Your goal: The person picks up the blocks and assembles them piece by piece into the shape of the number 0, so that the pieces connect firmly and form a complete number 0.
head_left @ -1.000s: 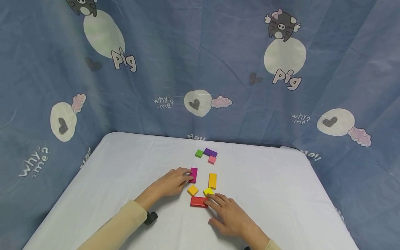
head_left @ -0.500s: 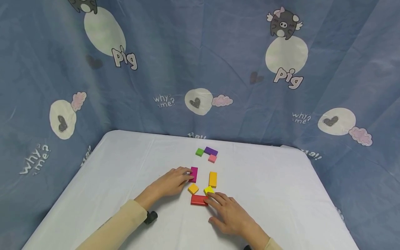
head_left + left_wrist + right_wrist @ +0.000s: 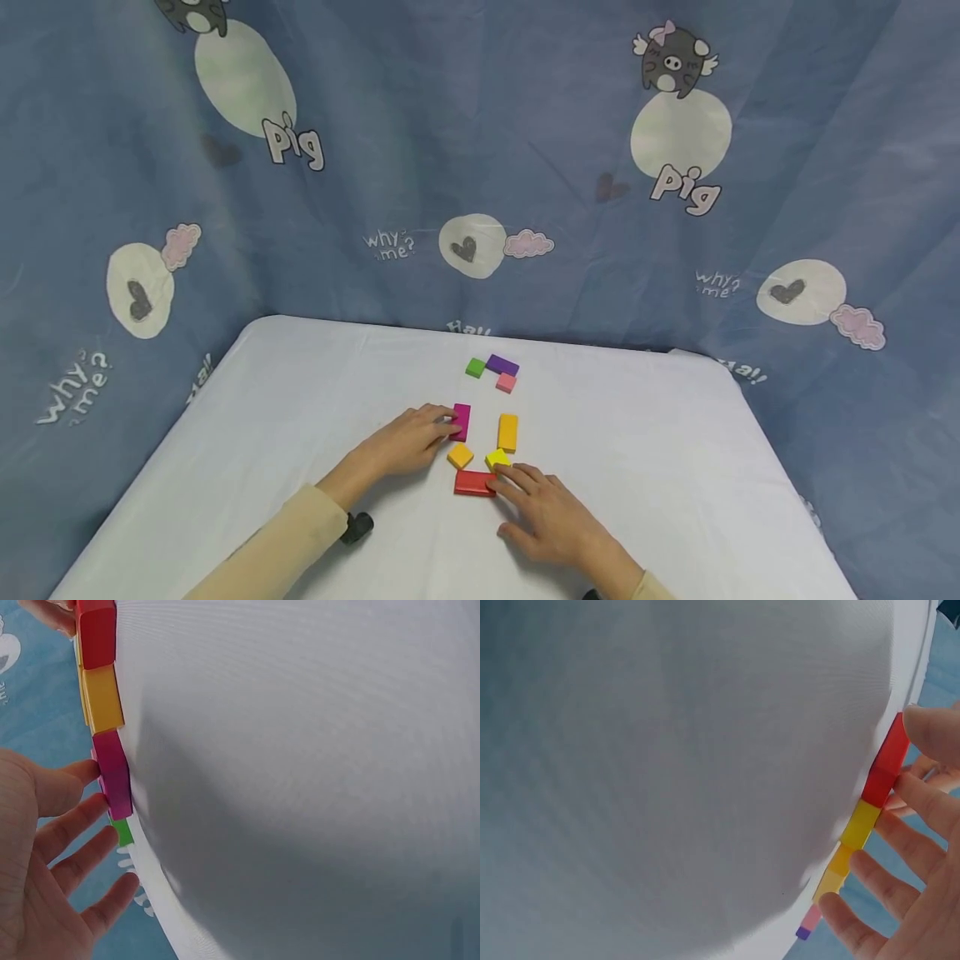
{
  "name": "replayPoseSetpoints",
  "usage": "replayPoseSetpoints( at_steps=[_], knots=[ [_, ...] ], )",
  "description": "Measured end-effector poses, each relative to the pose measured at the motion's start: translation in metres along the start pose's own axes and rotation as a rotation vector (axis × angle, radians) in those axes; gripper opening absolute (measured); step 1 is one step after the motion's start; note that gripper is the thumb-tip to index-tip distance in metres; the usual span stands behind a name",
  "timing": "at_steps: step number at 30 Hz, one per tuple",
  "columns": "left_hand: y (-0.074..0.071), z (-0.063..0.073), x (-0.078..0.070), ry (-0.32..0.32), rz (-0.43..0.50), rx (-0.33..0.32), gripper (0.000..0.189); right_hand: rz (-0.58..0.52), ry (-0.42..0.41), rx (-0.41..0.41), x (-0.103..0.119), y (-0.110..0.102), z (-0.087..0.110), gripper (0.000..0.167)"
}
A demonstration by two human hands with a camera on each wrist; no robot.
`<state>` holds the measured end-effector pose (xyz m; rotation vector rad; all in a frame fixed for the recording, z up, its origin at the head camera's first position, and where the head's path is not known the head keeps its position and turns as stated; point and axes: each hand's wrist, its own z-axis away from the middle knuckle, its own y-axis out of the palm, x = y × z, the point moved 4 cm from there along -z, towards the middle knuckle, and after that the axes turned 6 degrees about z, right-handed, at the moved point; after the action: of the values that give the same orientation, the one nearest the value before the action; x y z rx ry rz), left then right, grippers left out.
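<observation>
A magenta block (image 3: 462, 422) lies on the white table, and my left hand (image 3: 405, 437) reaches it from the left. In the left wrist view, its thumb and index fingertips (image 3: 99, 801) are right at the magenta block's side, with the other fingers spread. Nearer the front lies a red block (image 3: 472, 483). My right hand (image 3: 551, 521) is beside its right end, index fingertip on it and thumb apart in the head view. Another fingertip of this hand overlaps the front edge of a small yellow block (image 3: 497, 459). A small orange block (image 3: 460, 456) sits between magenta and red.
A long yellow-orange block (image 3: 507, 432) lies right of the magenta one. Farther back are a green block (image 3: 476, 367), a purple block (image 3: 502, 365) and a pink block (image 3: 506, 382). A blue printed curtain (image 3: 480, 167) hangs behind the table (image 3: 637, 433).
The head view shifts slightly. Both hands and all the blocks keep their places relative to each other.
</observation>
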<state>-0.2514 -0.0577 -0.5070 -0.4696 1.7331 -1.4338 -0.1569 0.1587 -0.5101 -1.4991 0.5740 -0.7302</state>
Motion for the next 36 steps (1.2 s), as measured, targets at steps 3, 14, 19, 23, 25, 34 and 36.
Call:
replayPoseSetpoints(
  at_steps=[3, 14, 19, 23, 25, 34, 36],
  knots=[
    [0.0005, 0.0014, -0.0002, -0.008, 0.007, 0.004, 0.032, -0.009, -0.005, 0.001, 0.0009, -0.0005, 0.0005, 0.057],
    [-0.0005, 0.0008, -0.0007, 0.021, 0.005, -0.012, 0.031, 0.001, 0.004, -0.001, 0.0005, -0.0035, 0.0021, 0.056],
    [-0.0007, 0.0041, -0.0001, 0.012, 0.007, -0.012, 0.031, 0.003, -0.007, -0.006, 0.0024, -0.0042, 0.0016, 0.057],
    [-0.0008, 0.0054, -0.0005, 0.006, 0.012, -0.008, 0.032, 0.015, -0.022, -0.014, 0.0026, -0.0041, 0.0014, 0.056],
    [-0.0009, 0.0053, -0.0010, 0.006, 0.010, -0.008, 0.032, 0.019, -0.026, -0.016, 0.0025, -0.0041, 0.0016, 0.056],
    [0.0009, 0.0066, -0.0002, -0.004, 0.016, -0.009, 0.033, 0.014, -0.026, -0.018, 0.0029, -0.0039, 0.0018, 0.057],
    [0.0008, 0.0073, 0.0001, -0.003, 0.018, -0.011, 0.033, 0.014, -0.026, -0.024, 0.0028, -0.0037, 0.0015, 0.056]
  ],
)
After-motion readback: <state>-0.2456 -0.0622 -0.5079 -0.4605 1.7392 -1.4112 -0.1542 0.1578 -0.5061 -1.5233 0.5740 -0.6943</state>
